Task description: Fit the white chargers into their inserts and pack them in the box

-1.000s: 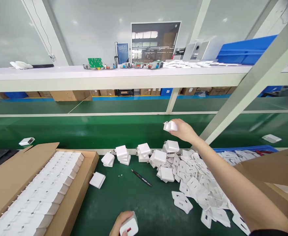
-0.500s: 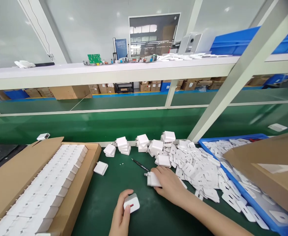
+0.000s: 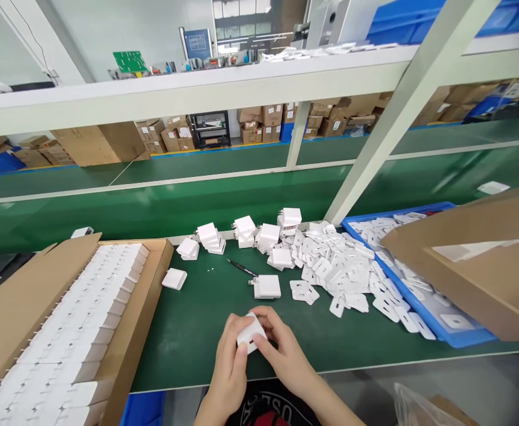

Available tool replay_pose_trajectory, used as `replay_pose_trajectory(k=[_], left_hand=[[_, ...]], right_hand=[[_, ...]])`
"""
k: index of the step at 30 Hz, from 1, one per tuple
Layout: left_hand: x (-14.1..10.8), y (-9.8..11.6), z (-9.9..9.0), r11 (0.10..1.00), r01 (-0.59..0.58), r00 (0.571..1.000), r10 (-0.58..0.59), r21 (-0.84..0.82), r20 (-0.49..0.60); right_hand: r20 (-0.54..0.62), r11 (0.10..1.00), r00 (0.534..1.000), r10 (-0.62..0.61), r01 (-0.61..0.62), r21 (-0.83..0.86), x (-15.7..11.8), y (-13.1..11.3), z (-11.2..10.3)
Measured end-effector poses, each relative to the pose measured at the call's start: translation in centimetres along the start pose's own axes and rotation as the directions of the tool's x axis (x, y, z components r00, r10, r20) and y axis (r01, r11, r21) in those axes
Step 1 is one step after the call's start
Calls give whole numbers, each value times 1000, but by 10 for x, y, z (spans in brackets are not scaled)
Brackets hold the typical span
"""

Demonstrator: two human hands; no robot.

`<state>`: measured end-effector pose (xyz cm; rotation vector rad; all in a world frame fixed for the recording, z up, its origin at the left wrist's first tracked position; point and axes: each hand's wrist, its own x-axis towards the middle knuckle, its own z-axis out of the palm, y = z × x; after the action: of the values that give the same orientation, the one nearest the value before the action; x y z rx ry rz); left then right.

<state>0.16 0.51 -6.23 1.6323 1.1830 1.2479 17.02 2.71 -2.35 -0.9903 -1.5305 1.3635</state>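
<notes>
Close to the table's front edge, my left hand (image 3: 233, 349) and my right hand (image 3: 281, 349) are both closed on one white USB charger (image 3: 251, 332). Its face with a small dark port slot points up toward me, and a thumb lies on either side of that slot. Just beyond my hands, a short stack of white chargers (image 3: 267, 286) lies with its metal prongs to the left. A black pen (image 3: 240, 267) rests behind that stack. Right of it are a few loose white cover plates (image 3: 302, 291).
A cardboard box (image 3: 153, 296) packed with rows of chargers stands at left. One charger (image 3: 174, 278) lies beside it. Several charger stacks (image 3: 208, 236) line the back edge. At right are a heap of cover plates (image 3: 334, 260), a blue tray (image 3: 459, 337) and an open carton (image 3: 476, 254).
My right hand has left the charger stack and joined my left hand on the charger. The view has tilted downward, showing the table's front edge.
</notes>
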Motion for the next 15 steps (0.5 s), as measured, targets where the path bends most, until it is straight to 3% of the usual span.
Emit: replay_pose_trajectory(k=[6,15], left_hand=[[-5,-16,11,998,56,998,-57,-15,-42],[-1,-9,12,999,-5,1000,5,-44,9]], right_hand=[[-37,996,999,30,-26,84,2,20,0],[-84,1000,996,-15,16,10,-1,35,2]])
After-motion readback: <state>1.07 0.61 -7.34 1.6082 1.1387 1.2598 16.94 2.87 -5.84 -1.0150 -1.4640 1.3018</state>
